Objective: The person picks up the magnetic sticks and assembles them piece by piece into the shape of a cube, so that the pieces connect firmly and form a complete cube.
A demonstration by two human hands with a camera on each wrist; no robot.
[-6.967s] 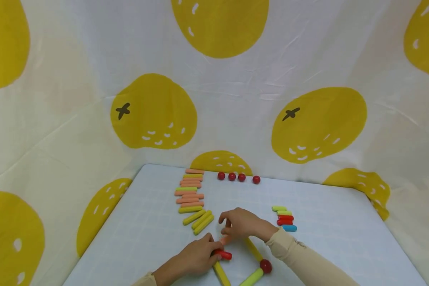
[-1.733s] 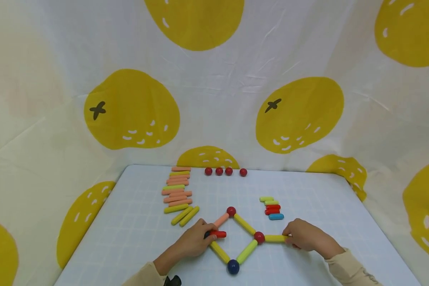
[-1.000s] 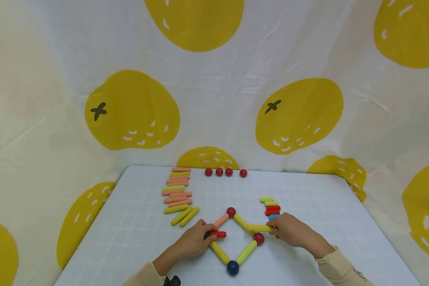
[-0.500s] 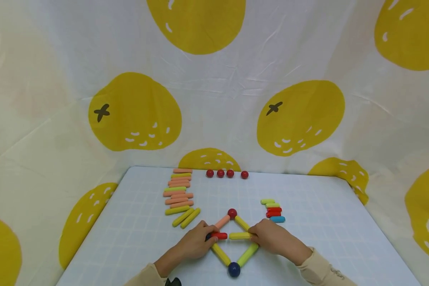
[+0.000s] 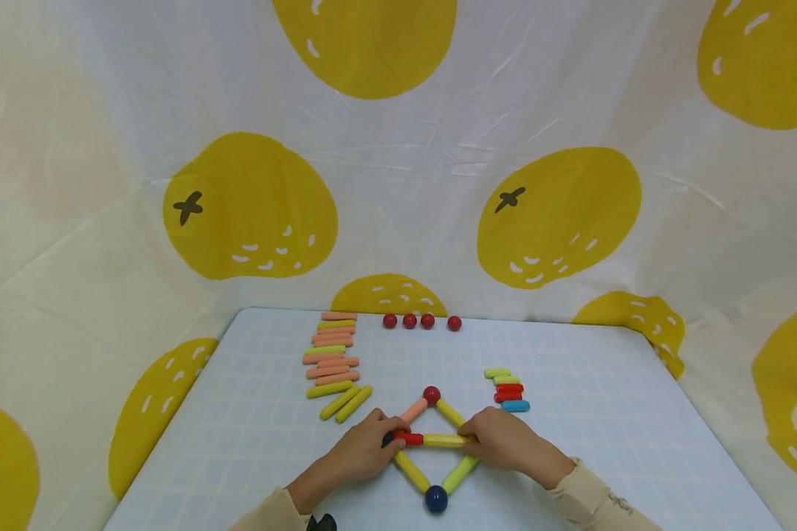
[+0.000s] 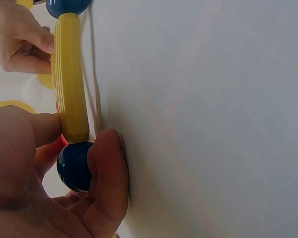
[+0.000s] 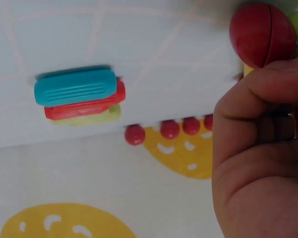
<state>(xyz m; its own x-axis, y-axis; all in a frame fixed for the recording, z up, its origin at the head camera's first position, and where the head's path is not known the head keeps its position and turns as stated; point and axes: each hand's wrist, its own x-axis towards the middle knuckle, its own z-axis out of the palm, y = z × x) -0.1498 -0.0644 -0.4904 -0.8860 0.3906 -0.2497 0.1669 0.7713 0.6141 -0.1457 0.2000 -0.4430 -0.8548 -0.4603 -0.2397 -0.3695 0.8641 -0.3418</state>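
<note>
Magnetic rods and balls form a diamond on the table. My left hand (image 5: 365, 446) grips its left corner, a dark blue ball (image 6: 73, 166), with the thumb on a short red rod (image 5: 410, 439) that points inward. My right hand (image 5: 508, 441) pinches the right end of a yellow rod (image 5: 443, 440), whose left end meets the red rod across the diamond's middle. The right-corner red ball (image 7: 262, 32) is hidden by that hand in the head view. Another red ball (image 5: 432, 396) tops the diamond; a blue ball (image 5: 436, 499) sits at the bottom.
Several orange and yellow rods (image 5: 332, 371) lie in a column at left. Short green, red and blue rods (image 5: 515, 405) are stacked at right. Several red balls (image 5: 428, 321) line the table's far edge, before a fruit-print cloth.
My right hand has pulled the yellow rod off the outer side of the right-corner ball, carried it left into the diamond and brought it against the red rod. My left hand has stayed put lately.
</note>
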